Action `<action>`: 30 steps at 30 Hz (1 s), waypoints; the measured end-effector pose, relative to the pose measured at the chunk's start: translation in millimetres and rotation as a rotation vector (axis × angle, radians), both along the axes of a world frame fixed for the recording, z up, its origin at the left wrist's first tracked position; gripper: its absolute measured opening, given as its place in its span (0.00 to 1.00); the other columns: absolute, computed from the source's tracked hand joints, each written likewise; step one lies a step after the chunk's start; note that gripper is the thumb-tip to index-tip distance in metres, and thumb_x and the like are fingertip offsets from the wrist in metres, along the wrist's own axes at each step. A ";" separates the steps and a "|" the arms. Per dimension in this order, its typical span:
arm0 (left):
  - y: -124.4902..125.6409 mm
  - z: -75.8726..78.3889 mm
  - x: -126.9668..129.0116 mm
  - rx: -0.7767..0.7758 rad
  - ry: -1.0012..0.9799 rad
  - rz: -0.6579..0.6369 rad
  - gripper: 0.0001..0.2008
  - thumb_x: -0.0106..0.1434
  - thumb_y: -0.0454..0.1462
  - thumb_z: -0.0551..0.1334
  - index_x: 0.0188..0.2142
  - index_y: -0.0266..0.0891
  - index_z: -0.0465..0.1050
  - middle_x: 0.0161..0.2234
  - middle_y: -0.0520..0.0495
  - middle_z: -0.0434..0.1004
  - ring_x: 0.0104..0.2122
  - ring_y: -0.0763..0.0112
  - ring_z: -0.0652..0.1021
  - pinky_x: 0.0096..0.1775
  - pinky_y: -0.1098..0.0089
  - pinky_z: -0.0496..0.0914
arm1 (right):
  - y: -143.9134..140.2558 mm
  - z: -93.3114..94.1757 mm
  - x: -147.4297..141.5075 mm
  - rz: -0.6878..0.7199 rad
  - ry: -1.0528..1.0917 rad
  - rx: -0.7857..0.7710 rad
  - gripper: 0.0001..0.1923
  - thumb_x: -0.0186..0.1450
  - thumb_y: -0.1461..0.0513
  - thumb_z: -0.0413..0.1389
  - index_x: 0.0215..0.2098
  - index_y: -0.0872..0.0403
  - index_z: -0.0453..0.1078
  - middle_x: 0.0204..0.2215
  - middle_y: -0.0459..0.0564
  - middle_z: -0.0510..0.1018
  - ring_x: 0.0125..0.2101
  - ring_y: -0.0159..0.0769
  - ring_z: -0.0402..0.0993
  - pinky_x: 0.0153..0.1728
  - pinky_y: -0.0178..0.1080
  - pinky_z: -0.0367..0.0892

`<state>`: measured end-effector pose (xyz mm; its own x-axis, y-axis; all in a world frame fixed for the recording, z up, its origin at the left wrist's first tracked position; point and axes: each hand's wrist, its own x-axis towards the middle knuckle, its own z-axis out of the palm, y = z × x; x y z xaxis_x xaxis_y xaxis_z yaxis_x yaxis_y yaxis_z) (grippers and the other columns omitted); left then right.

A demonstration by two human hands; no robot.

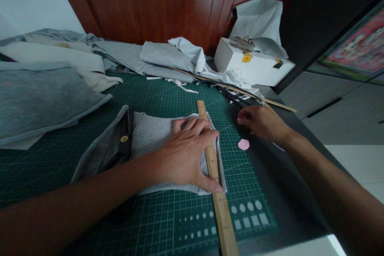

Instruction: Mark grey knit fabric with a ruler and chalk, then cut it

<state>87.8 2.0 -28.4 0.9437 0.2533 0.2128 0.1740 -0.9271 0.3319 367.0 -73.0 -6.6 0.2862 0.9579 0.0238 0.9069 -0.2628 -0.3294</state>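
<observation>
A wooden ruler lies lengthwise across the right end of a grey fabric piece. My left hand is spread over both, fingertips on the ruler and thumb near its lower part, pressing it down. Black scissors with a gold-coloured screw lie across the left part of the fabric, partly hidden under my left forearm. My right hand hovers at the mat's right side with its fingers curled together; what is in them, if anything, is hidden. Just below it lies a flat pink piece, resembling tailor's chalk.
The green cutting mat covers much of the dark table. Grey fabric pieces are stacked at left, and more folded cloth lies along the back. A white box stands at back right near a wooden strip and scraps.
</observation>
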 end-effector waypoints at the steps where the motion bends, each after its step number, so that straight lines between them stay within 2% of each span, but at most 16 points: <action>1: -0.1 0.1 -0.1 -0.001 0.003 0.001 0.56 0.41 0.69 0.70 0.64 0.45 0.65 0.63 0.39 0.66 0.65 0.43 0.62 0.63 0.42 0.52 | 0.5 0.5 1.6 -0.010 0.011 -0.001 0.03 0.66 0.63 0.61 0.33 0.54 0.75 0.23 0.46 0.80 0.18 0.34 0.73 0.22 0.37 0.63; 4: -0.4 0.3 0.4 -0.018 0.013 0.010 0.56 0.42 0.69 0.70 0.64 0.45 0.65 0.64 0.38 0.65 0.66 0.41 0.61 0.63 0.41 0.52 | -3.2 4.8 -2.3 -0.023 0.003 0.039 0.06 0.63 0.65 0.64 0.30 0.53 0.72 0.23 0.45 0.77 0.21 0.35 0.72 0.23 0.36 0.62; 7: -0.5 0.5 1.7 -0.041 0.014 0.013 0.55 0.42 0.70 0.68 0.63 0.44 0.67 0.64 0.36 0.64 0.66 0.39 0.61 0.63 0.39 0.52 | -16.3 7.1 -31.7 0.010 0.098 0.141 0.04 0.66 0.63 0.62 0.35 0.52 0.71 0.26 0.44 0.77 0.24 0.34 0.72 0.24 0.36 0.64; 9: -0.4 0.6 2.4 -0.049 -0.001 0.008 0.53 0.42 0.69 0.69 0.61 0.45 0.68 0.62 0.37 0.65 0.65 0.39 0.62 0.63 0.40 0.52 | -29.2 4.0 -63.8 0.125 0.524 0.250 0.07 0.71 0.58 0.60 0.45 0.51 0.71 0.28 0.43 0.77 0.23 0.33 0.73 0.23 0.36 0.67; 11: -0.3 0.7 2.8 -0.055 -0.007 0.002 0.51 0.40 0.68 0.71 0.59 0.47 0.69 0.61 0.40 0.66 0.64 0.40 0.63 0.63 0.41 0.53 | -42.9 -2.8 -95.1 0.272 0.728 0.350 0.06 0.71 0.58 0.62 0.40 0.51 0.72 0.30 0.44 0.77 0.27 0.33 0.75 0.30 0.36 0.72; 13: -0.3 1.0 2.7 -0.058 0.002 0.002 0.49 0.38 0.66 0.74 0.57 0.49 0.70 0.61 0.41 0.66 0.64 0.41 0.63 0.63 0.41 0.53 | -55.1 -10.9 -115.7 0.421 0.701 0.365 0.03 0.72 0.60 0.61 0.40 0.51 0.72 0.32 0.45 0.80 0.32 0.33 0.78 0.35 0.36 0.73; 15: -0.5 1.4 2.1 -0.055 0.011 0.006 0.50 0.37 0.65 0.75 0.57 0.48 0.69 0.63 0.40 0.64 0.65 0.40 0.62 0.63 0.41 0.53 | -64.8 -17.5 -121.2 0.511 0.626 0.351 0.01 0.74 0.62 0.59 0.42 0.50 0.72 0.34 0.46 0.81 0.34 0.33 0.79 0.36 0.36 0.72; 20: -1.1 2.9 1.2 -0.050 0.021 0.010 0.54 0.40 0.67 0.73 0.61 0.45 0.67 0.65 0.38 0.63 0.66 0.39 0.61 0.64 0.40 0.52 | -80.0 -22.1 -102.0 0.394 0.590 0.303 0.01 0.75 0.61 0.57 0.44 0.49 0.69 0.36 0.47 0.83 0.35 0.35 0.81 0.36 0.37 0.74; 24: -0.4 2.2 1.5 -0.049 0.012 0.001 0.54 0.40 0.67 0.72 0.62 0.46 0.67 0.65 0.38 0.63 0.66 0.37 0.61 0.63 0.40 0.52 | -81.2 -23.5 -101.2 0.321 0.711 0.336 0.05 0.75 0.61 0.57 0.49 0.49 0.69 0.34 0.45 0.84 0.35 0.34 0.83 0.37 0.37 0.77; 26: -0.1 1.2 1.6 -0.050 0.005 -0.001 0.54 0.40 0.68 0.72 0.62 0.46 0.67 0.64 0.39 0.63 0.66 0.38 0.61 0.63 0.40 0.52 | -77.6 -25.2 -106.0 0.255 0.773 0.380 0.06 0.74 0.61 0.58 0.50 0.49 0.72 0.32 0.44 0.84 0.32 0.33 0.83 0.36 0.36 0.78; 30: -0.1 0.1 1.8 -0.047 -0.002 -0.001 0.52 0.42 0.68 0.71 0.62 0.48 0.67 0.63 0.40 0.64 0.65 0.39 0.61 0.63 0.41 0.51 | -67.9 -26.0 -112.5 0.160 0.847 0.399 0.06 0.72 0.58 0.61 0.43 0.51 0.79 0.28 0.44 0.82 0.27 0.32 0.80 0.31 0.34 0.78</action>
<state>89.6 1.9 -28.4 0.9435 0.2621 0.2027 0.1725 -0.9108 0.3751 254.5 -140.9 -32.7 0.2242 0.9533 0.2025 0.3411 0.1179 -0.9326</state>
